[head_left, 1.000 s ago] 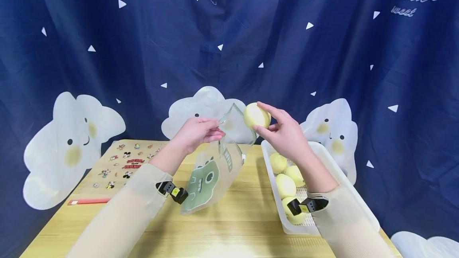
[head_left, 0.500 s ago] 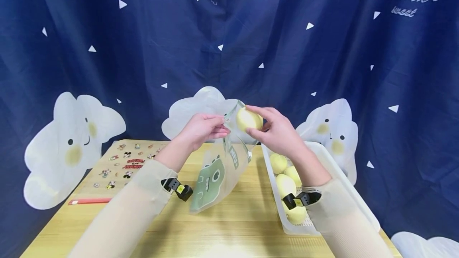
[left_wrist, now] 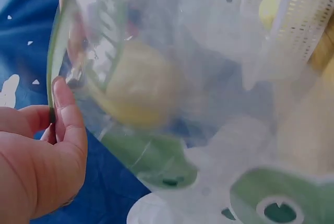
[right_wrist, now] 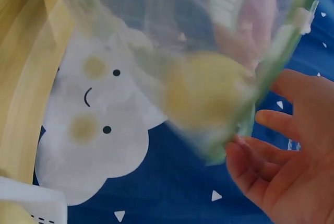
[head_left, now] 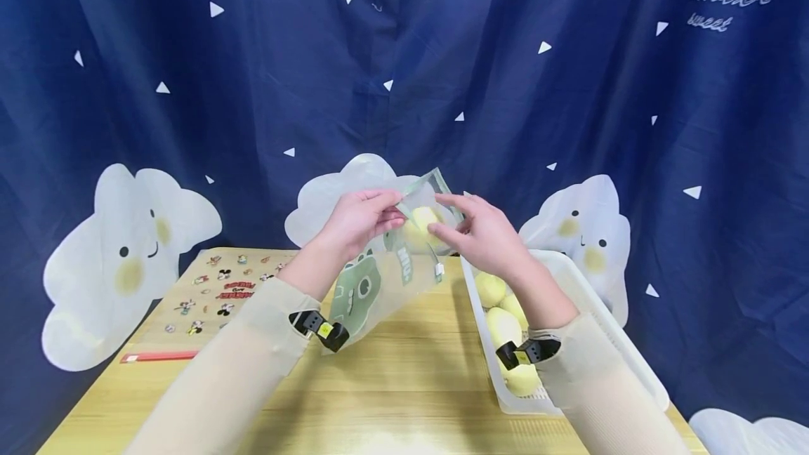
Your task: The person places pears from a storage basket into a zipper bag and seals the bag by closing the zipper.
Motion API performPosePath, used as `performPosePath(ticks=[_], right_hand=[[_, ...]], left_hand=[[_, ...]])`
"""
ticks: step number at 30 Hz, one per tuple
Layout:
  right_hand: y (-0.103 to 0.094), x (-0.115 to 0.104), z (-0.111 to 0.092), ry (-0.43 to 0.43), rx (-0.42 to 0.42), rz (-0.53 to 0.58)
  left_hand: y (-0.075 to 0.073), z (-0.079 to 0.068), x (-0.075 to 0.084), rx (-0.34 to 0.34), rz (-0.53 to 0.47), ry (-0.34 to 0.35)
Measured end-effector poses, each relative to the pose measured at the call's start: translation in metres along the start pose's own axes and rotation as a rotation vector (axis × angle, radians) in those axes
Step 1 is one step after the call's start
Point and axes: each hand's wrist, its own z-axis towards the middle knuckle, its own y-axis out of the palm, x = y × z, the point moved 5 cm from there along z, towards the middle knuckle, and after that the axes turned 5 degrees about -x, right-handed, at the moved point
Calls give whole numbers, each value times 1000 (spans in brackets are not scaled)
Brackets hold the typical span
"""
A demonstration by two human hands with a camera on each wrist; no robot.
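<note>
My left hand (head_left: 362, 220) pinches the rim of a clear zip bag (head_left: 395, 283) printed with a green cartoon dinosaur; in the left wrist view, thumb and fingers (left_wrist: 65, 112) grip its green-edged mouth. The bag hangs tilted above the table. A round pale yellow fruit (head_left: 417, 230), pear-like, shows inside near the mouth; the right wrist view has the fruit (right_wrist: 206, 91) blurred behind the plastic. Beside the mouth, my right hand (head_left: 487, 230) has its fingers loosely bent and spread, fingertips right at the bag's edge, with no fruit between them.
A white plastic basket (head_left: 607, 314) with several more yellow fruits (head_left: 503, 327) stands on the right of the wooden table (head_left: 404, 399). At the left lies a flat cartoon-printed bag (head_left: 189, 293) with a red slider strip (head_left: 158, 356). A blue curtain (head_left: 404, 118) hangs behind.
The fruit has gone from my right hand's grip into the bag's mouth. My right hand has moved left to the bag and its fingers have loosened; my left hand has shifted slightly right.
</note>
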Motion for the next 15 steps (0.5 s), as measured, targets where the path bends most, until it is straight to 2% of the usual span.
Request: performPosePath(ticks=[3, 6, 10, 15], right_hand=[[-9, 9, -7, 21, 72, 18], [-19, 21, -16, 58, 113, 27], [-26, 41, -30, 105, 99, 29], [-26, 70, -49, 139, 47, 5]], left_hand=[[-1, 1, 4, 15, -48, 19], [-3, 2, 4, 12, -51, 24], [-11, -1, 0, 3, -25, 9], [-26, -4, -6, -1, -3, -5]])
